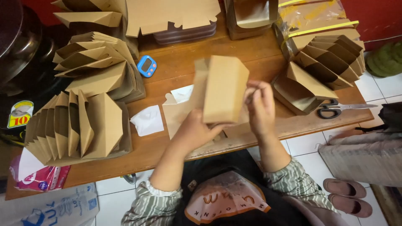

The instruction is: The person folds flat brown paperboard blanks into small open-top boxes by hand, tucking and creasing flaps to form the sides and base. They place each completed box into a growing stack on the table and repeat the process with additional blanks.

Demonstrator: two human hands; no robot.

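- Right now the brown cardboard box [221, 88] is held up above the wooden table [259, 54], roughly over its near edge, between both hands.
- The left hand [197, 132] grips it from below, fingers closed around the lower end; the thumb seems to press on the bottom flaps, though that part is partly hidden.
- The right hand [260, 109] rests against the box's right side with its fingers curled together; whether they pinch a flap or only steady the wall I cannot tell.
- Likely risk: the box is thin board, so a hard squeeze from the lower hand could dent a wall or crease a panel off its fold line.
- If the bottom flaps are not yet tucked, they could spring open, since only the thumb appears to hold them.
- A flat cardboard blank [180, 109] lies on the table just under the hands; a dropped box could knock it, or the white paper [147, 120] beside it, toward the edge.
- The fanned stack of folded boxes [79, 127] stands near the left forearm, and a wide elbow swing could topple it.
- The scissors [335, 109] lie near the right edge, well apart from the hands, but a sleeve could catch them.
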